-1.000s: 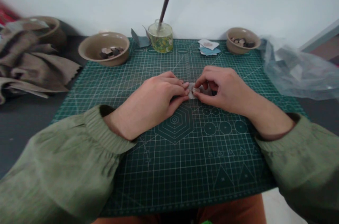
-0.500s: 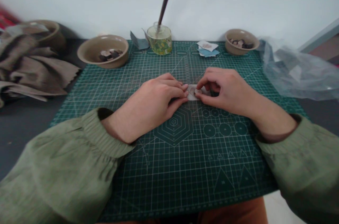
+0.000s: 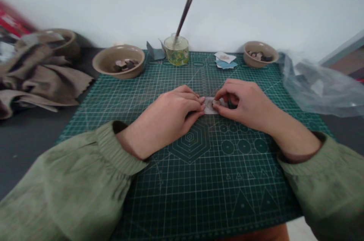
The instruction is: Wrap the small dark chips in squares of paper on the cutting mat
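A small whitish sheet (image 3: 209,109) with a brownish smudge lies on the green cutting mat (image 3: 182,184). My left hand (image 3: 179,110) rests over its left end, fingers stretched out and fingertips pressing it down. On the sheet's right part, my right hand (image 3: 241,98) pinches a small pale chunk (image 3: 217,103) between thumb and index finger. The chunk touches the sheet or sits just above it; I cannot tell which. My fingers hide much of the chunk and both ends of the sheet.
Behind stand a bowl of dark and pale chunks (image 3: 98,62), a glass jar (image 3: 182,57) holding thin sticks, folded grey sheets (image 3: 156,53), white and blue pieces (image 3: 226,64) and a smaller bowl (image 3: 247,59). Brown cloth (image 3: 48,77) lies left, a clear plastic bag (image 3: 321,89) right.
The whole view has shifted slightly, so everything appears a little lower and further right. Both hands keep the same hold; the chunk has hardly moved on the sheet.
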A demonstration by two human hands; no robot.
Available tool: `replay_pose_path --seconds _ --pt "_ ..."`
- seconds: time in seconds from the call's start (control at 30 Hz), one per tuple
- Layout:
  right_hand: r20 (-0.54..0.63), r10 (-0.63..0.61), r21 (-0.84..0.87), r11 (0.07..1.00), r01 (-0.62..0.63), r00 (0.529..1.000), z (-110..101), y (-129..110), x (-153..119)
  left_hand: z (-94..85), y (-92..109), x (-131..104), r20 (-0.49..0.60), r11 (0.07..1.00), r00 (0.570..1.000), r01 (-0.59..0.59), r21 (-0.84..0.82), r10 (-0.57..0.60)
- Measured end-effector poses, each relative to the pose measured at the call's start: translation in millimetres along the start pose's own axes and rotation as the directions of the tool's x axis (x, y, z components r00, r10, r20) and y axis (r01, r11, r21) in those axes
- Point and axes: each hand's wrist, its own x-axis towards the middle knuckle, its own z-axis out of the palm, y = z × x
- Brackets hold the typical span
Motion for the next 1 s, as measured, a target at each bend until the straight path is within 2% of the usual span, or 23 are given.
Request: replay_pose_path --seconds 0.23,0.47,0.67,0.8,1.0 --pt "0.030 -0.052 0.050 0.997 0.051 0.998 2.4 -1.9 1.5 0.4 -0.2 0.0 0.000 1.000 1.000 0.018 -0.023 -0.018" --pt "-0.017 -0.010 0.006 1.000 0.011 1.000 1.6 0.6 1.9 -0.3 1.9 0.4 -0.004 0.999 1.000 0.026 -0.018 -0.026" --pt "0.034 -0.029 0.033 0.999 0.028 0.999 0.0 0.0 -0.3 -1.1 2.9 0.4 0.009 0.998 0.998 0.057 -0.034 -0.056" --pt "-0.003 -0.005 0.002 1.000 0.005 1.000 1.2 0.4 1.1 -0.6 3.3 0.4 0.004 0.999 0.999 0.038 -0.030 -0.038" --pt "0.037 -0.026 0.079 0.997 0.023 0.999 4.3 -1.0 -0.9 2.2 2.6 -2.6 -0.028 0.997 0.999 0.031 -0.064 -0.033"
